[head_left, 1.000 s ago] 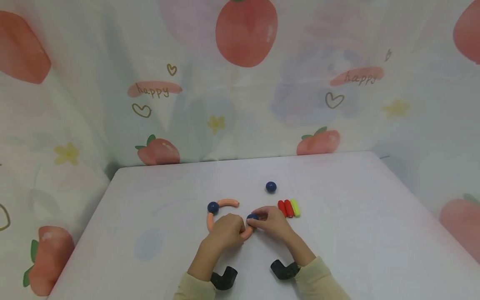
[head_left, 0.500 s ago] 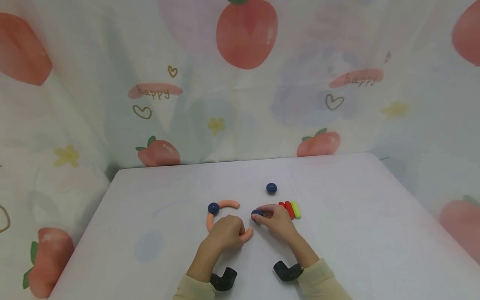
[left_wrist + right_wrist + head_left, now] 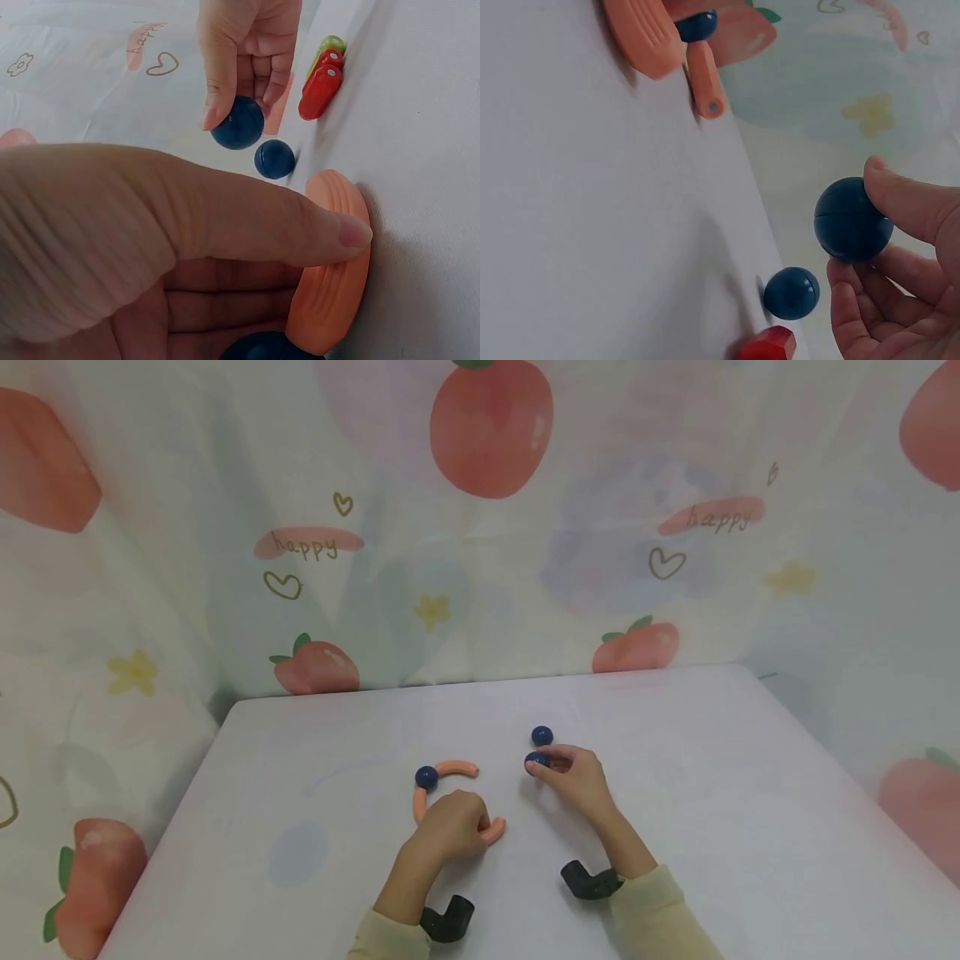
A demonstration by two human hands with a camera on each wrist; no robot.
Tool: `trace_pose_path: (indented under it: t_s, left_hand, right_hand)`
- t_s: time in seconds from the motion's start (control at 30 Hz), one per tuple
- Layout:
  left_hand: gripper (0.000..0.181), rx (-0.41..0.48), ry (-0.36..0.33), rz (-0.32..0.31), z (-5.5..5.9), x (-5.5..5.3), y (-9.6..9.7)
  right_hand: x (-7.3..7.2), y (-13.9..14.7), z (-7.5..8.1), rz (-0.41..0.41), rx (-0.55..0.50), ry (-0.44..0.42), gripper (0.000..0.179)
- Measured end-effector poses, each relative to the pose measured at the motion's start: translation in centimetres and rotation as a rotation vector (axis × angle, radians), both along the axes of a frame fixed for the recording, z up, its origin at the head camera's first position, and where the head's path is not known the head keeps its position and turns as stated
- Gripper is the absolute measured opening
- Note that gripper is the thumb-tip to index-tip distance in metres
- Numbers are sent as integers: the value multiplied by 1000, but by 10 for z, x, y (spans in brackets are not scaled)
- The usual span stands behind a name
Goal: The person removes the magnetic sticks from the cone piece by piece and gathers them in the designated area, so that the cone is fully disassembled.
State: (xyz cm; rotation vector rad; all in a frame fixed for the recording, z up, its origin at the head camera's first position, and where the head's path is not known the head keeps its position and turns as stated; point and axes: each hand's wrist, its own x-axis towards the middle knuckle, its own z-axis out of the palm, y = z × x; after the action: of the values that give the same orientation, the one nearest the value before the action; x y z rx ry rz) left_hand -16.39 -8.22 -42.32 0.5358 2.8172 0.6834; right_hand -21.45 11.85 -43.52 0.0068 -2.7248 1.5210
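Pale yellow sleeves (image 3: 660, 914) are reaching in at the near edge, a black elbow-shaped fitting (image 3: 450, 919) showing at each wrist.

Left hand (image 3: 452, 823) is gripping the near orange curved piece (image 3: 322, 307), low at the white table (image 3: 315, 785). Thumb is pressing across its ridged side; the other fingers are lying curled behind. Their tips are hiding, so cannot tell how they are spaced. A partly covered blue ball (image 3: 268, 349) is touching that piece's end under the same hand; the head view is not showing it.

A second orange piece, the left one (image 3: 419, 805), is running out from beneath the hand to the corner ball (image 3: 426, 777), also blue. From there the far orange piece (image 3: 459, 767) is curving off rightward. Together they are forming an open bend.

Right hand (image 3: 579, 777) is pinching the held blue ball (image 3: 534, 762) between thumb and fingers, holding it off the table, its shadow falling below. Two red sticks (image 3: 322, 91) and a yellow-green stick (image 3: 334, 43) are lying side by side, the hand blocking them overhead.

Beyond, the loose blue ball (image 3: 542, 736) is resting near the held one. Printed cloth (image 3: 480, 552) is hanging behind, showing peaches, hearts, "happy".
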Motion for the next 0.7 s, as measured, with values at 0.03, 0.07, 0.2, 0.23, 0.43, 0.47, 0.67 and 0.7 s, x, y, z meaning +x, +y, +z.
trace_pose_path:
  t_s: [0.03, 0.07, 0.2, 0.23, 0.43, 0.47, 0.67, 0.7]
  left_hand:
    - [42, 0, 1, 1, 0, 0, 0]
    - [42, -2, 2, 0, 0, 0, 0]
    - [43, -1, 2, -1, 0, 1, 0]
    - [44, 1, 1, -1, 0, 1, 0]
    - [46, 17, 8, -8, 1, 1, -1]
    - [46, 20, 6, -8, 1, 1, -1]
    - [43, 20, -6, -1, 2, 2, -1]
    - [43, 18, -2, -2, 2, 2, -1]
  right_hand:
    - [-3, 3, 0, -10, -5, 4, 45]
    - [-5, 6, 1, -18, -9, 10, 45]
    - [-18, 20, 2, -33, -26, 12, 44]
    - [-21, 24, 2, -30, -21, 9, 44]
    - [-37, 37, 3, -22, -2, -33, 45]
    - [-39, 38, 2, -21, 3, -35, 45]
    - [-46, 41, 3, -15, 13, -49, 45]
    - [-47, 41, 3, -14, 17, -53, 45]
